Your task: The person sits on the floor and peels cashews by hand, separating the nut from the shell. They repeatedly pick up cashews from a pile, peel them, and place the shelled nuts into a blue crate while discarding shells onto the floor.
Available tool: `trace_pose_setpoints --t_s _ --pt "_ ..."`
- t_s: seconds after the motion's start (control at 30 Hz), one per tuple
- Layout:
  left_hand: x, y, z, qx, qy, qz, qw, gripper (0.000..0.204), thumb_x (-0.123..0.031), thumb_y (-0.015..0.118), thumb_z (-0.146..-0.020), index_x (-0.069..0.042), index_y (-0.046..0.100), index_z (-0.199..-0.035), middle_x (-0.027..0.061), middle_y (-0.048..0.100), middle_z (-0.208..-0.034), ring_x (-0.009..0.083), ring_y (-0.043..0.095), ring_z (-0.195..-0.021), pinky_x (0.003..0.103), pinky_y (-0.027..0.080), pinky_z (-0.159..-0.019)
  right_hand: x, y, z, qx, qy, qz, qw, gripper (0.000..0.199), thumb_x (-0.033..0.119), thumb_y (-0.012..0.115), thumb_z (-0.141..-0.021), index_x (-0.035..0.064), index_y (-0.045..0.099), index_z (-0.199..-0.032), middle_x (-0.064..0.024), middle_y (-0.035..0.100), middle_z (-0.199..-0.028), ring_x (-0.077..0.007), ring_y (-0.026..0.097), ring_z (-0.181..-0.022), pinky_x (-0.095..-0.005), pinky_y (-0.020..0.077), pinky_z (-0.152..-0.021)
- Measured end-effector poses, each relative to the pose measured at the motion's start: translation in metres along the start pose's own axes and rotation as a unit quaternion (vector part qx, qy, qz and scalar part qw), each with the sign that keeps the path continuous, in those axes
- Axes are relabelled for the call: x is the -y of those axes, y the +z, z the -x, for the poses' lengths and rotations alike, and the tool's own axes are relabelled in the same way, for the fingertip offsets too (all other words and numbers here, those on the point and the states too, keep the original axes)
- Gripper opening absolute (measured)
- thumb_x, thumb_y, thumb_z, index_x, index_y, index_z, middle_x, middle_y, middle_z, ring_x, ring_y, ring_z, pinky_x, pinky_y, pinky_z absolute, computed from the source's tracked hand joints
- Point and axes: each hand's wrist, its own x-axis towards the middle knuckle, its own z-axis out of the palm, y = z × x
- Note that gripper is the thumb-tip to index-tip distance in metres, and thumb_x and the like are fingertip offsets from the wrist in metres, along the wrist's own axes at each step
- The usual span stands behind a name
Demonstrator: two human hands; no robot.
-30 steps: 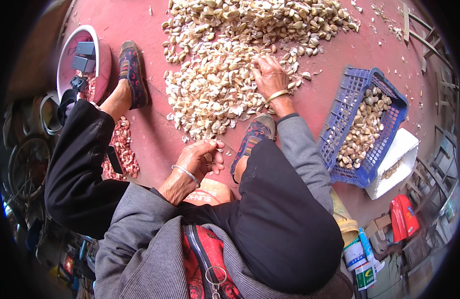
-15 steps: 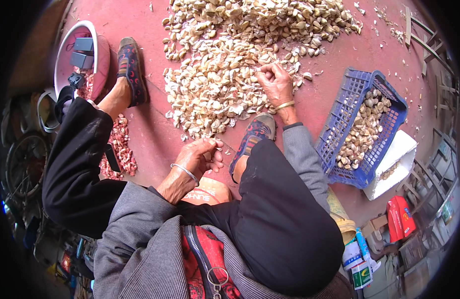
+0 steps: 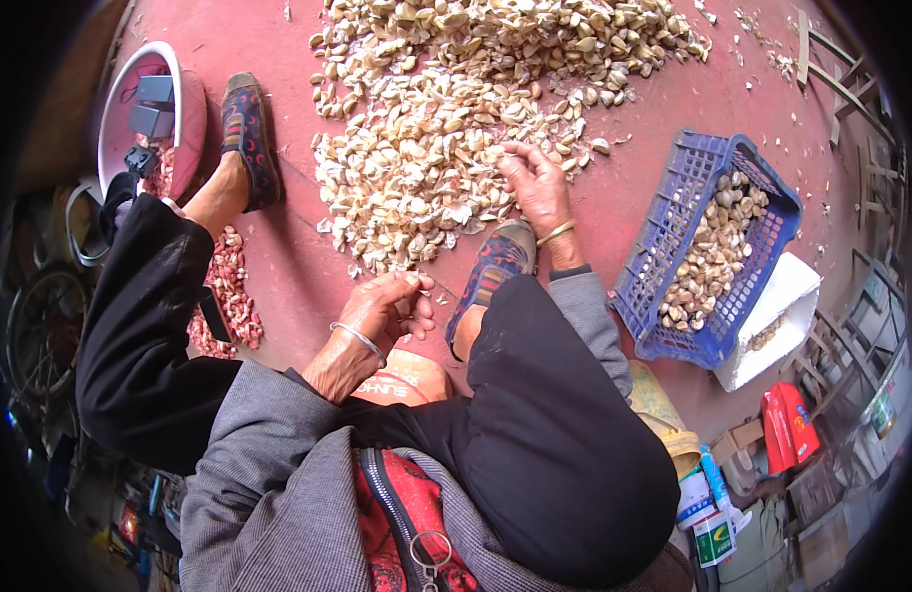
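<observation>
Seen from the head, a person's right hand (image 3: 540, 192) is at the right side of a heap of garlic cloves (image 3: 407, 148) on a red floor (image 3: 599, 227), its grip impossible to tell. The left hand (image 3: 385, 311) hangs curled near the heap's closest edge, its hold unclear. A blue crate (image 3: 670, 202) of cloves stands toward the floor's right edge.

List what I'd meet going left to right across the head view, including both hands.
Pink basin → patterned shoe on the left foot → left hand → right hand → blue plastic crate.
</observation>
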Motion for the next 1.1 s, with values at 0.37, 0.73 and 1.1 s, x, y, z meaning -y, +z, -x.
trace_pose_setpoints --t_s 0.37,0.73,1.1 --pt "0.000 -0.002 -0.005 -0.010 -0.013 -0.012 1.000 0.029 -0.026 0.053 -0.097 0.001 0.059 -0.106 0.0087 0.061 -0.077 0.0213 0.063 -0.070 0.030 0.049 -0.062 -0.035 -0.045 0.024 -0.158 -0.062 -0.066 0.983 0.012 0.006 0.061 -0.093 0.0014 0.064 -0.103 0.0017 0.060 -0.077 -0.0034 0.053 -0.063 -0.0170 0.0447 -0.055" --pt "0.001 -0.002 -0.006 -0.003 -0.012 -0.016 1.000 0.029 -0.027 0.054 -0.096 0.000 0.060 -0.106 0.0073 0.060 -0.075 0.0193 0.062 -0.070 0.028 0.048 -0.062 -0.026 -0.052 0.033 -0.174 -0.066 -0.069 0.980 0.020 0.011 0.059 -0.095 0.0021 0.062 -0.111 -0.0026 0.066 -0.084 -0.0049 0.059 -0.068 -0.0163 0.0457 -0.052" --pt "0.002 -0.002 -0.006 -0.012 -0.020 -0.021 1.000 0.029 -0.027 0.053 -0.097 0.000 0.060 -0.105 0.0078 0.061 -0.076 0.0202 0.062 -0.070 0.029 0.048 -0.063 -0.013 -0.034 -0.003 -0.051 -0.079 0.018 0.995 0.054 0.005 0.059 -0.090 0.0034 0.040 -0.141 -0.0072 0.064 -0.111 -0.0091 0.064 -0.084 -0.0186 0.0513 -0.063"
